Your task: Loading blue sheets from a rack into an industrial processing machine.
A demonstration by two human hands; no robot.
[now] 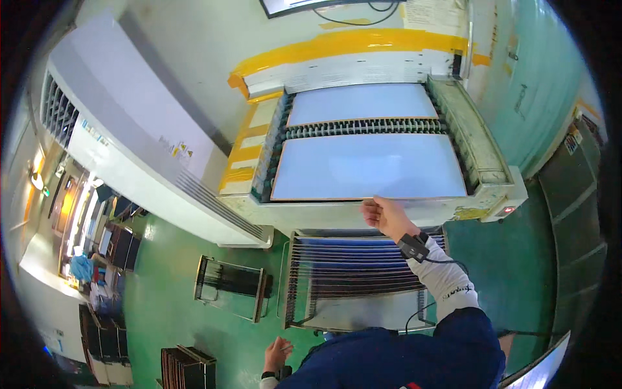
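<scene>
Two pale bluish-white rectangular panels lie flat on a roller conveyor bed, the far panel (363, 104) behind the near panel (369, 166). At the near panel's front edge is my right hand (383, 216), its fingers curled. Whether they grip the edge or anything else is hidden. My left hand (277, 353) is low, by my body, with fingers loosely bent and apart and nothing visible in it. Below the conveyor stands a slotted rack (295, 279) holding several thin panels in rows.
A tall white cabinet unit (149, 129) leans into view at the left of the conveyor (483, 139). On the green floor stand a small wire rack (259, 295) and a dark stack of panels (188, 369). Dark panels (573, 188) line the right side.
</scene>
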